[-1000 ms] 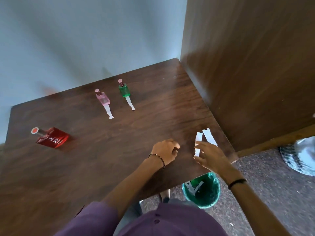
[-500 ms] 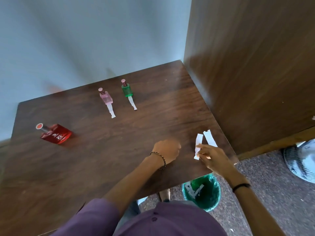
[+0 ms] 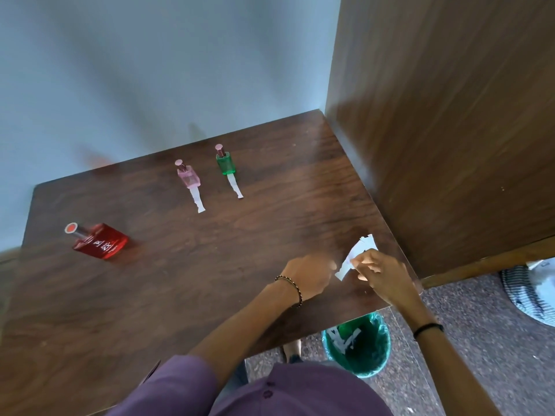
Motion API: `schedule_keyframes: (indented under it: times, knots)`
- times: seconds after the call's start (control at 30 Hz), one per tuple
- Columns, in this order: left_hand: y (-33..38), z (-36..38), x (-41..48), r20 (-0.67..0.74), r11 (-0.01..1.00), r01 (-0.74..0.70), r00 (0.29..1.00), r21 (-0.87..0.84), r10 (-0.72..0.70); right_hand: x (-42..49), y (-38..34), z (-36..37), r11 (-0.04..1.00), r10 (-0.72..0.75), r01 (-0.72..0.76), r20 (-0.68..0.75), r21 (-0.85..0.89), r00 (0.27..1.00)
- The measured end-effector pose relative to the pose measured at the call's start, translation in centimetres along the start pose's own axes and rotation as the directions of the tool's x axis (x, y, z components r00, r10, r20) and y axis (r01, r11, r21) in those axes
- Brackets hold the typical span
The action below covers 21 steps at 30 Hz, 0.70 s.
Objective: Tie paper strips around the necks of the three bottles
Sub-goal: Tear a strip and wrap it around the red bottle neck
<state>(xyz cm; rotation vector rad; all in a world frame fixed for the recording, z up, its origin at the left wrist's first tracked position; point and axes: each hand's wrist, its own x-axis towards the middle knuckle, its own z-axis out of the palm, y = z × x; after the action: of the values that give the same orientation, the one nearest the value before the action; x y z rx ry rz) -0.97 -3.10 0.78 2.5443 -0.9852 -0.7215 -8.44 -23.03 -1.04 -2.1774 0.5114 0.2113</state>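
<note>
Three small bottles stand on the dark wooden table [image 3: 168, 295]: a red bottle [image 3: 100, 241] at the left, a pink bottle [image 3: 188, 175] and a green bottle [image 3: 225, 163] farther back. A white paper strip lies in front of the pink bottle [image 3: 196, 199] and another in front of the green bottle [image 3: 235, 186]. My right hand [image 3: 381, 274] pinches a white paper strip [image 3: 350, 261] near the table's right front corner, lifted off the wood. A further strip [image 3: 371, 240] lies just behind it. My left hand [image 3: 309, 274] hovers beside the strip, fingers curled, holding nothing I can see.
A tall wooden cabinet side [image 3: 435, 130] walls the table's right edge. A pale blue wall stands behind. Under the table's front right corner is a green bin [image 3: 357, 345] holding paper scraps. A striped cloth [image 3: 531, 289] lies on the floor at the right.
My right hand has picked one strip up off the table and tilted it toward my left hand. The view has shifted slightly; the bottles have not moved.
</note>
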Motion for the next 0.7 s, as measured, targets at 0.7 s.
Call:
schedule_keyframes:
  times: [0.7]
  knots:
    - [-0.4,0.7,1.8,0.106,0.950,-0.251,0.966,0.187,0.234,0.0,-1.3,0.9,0.989,0.118,-0.097,-0.196,0.115,0.974]
